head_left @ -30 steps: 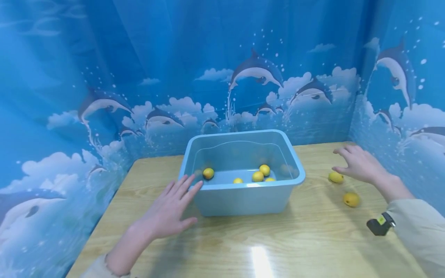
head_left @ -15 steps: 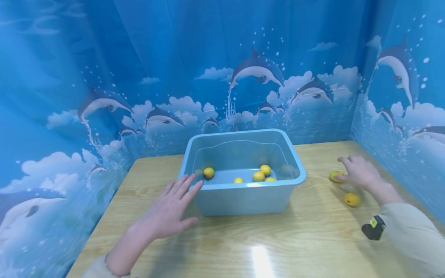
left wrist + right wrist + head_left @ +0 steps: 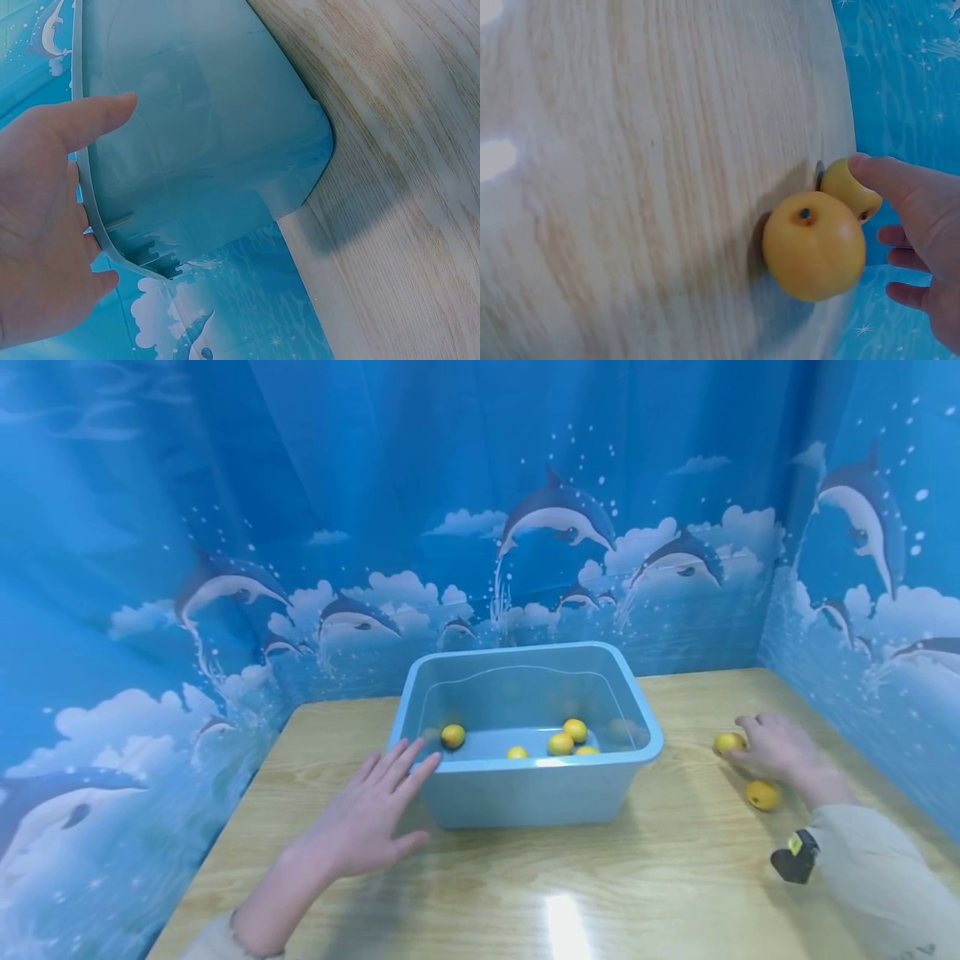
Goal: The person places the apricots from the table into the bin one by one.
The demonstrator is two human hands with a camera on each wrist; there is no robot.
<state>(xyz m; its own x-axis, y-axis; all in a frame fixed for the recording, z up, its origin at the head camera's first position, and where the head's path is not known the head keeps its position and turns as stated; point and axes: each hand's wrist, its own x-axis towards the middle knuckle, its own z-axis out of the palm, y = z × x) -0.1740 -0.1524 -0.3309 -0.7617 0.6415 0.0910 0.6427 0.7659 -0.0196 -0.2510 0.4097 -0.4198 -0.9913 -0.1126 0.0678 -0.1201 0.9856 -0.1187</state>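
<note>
My left hand point(image 3: 358, 827) has its fingers spread straight, fingertips over the front left rim of the light blue plastic bin point(image 3: 525, 795); in the left wrist view its thumb lies across the bin's wall. My right hand point(image 3: 783, 747) is at the farther yellow fruit point(image 3: 729, 743) on the right of the table. Its thumb tip overlaps that fruit in the right wrist view, with the other fingers loosely bent beyond it. A nearer yellow-orange fruit point(image 3: 814, 246), rounded with a dark stem end, sits just in front. Several similar yellow fruits point(image 3: 560, 744) lie inside the bin, some partly hidden by its front wall.
The wood-grain table point(image 3: 480, 893) has a bright light reflection near its front. A blue curtain point(image 3: 420, 485) printed with dolphins and clouds stands behind and at both sides. A small black device point(image 3: 795, 857) sits on the right wrist.
My right hand has come down and closer to the farther fruit, its fingers lowering to it. The left hand and the bin stay in place.
</note>
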